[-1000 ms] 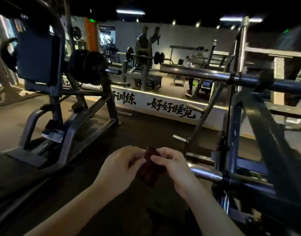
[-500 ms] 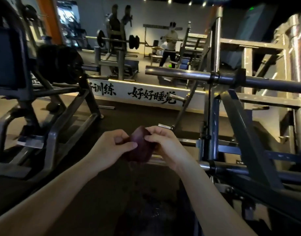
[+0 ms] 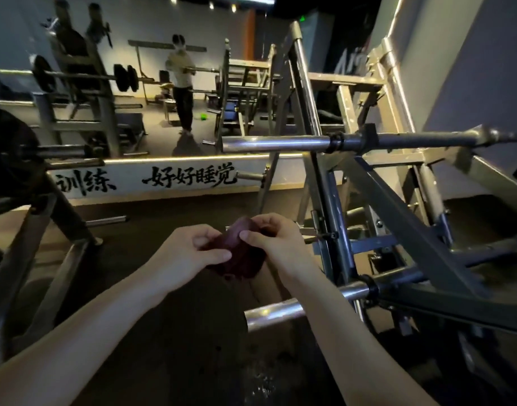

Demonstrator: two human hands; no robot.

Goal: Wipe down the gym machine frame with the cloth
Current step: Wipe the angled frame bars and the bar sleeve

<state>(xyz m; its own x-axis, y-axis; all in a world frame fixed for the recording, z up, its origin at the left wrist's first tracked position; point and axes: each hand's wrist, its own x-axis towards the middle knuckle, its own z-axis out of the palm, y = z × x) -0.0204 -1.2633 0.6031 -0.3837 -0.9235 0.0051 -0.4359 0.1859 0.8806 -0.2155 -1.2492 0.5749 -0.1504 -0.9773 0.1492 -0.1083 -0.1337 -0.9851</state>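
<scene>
A dark maroon cloth (image 3: 236,253), bunched into a wad, sits between both my hands at the centre of the view. My left hand (image 3: 190,253) grips its left side with curled fingers and thumb. My right hand (image 3: 276,241) pinches its right side, thumb on top. The grey steel gym machine frame (image 3: 398,218) rises just to the right, with a long chrome bar (image 3: 280,143) across the top and a lower chrome sleeve (image 3: 280,313) under my right forearm. Neither hand touches the frame.
Another weight machine with a black plate (image 3: 8,153) stands at the left. A low white wall with black lettering (image 3: 175,180) crosses the middle. A person (image 3: 182,83) stands among racks at the back. Dark floor with wet spots (image 3: 251,376) lies below my arms.
The view has swung right and up, bringing the grey frame closer and larger. Both hands keep working the bunched cloth, which stays between them.
</scene>
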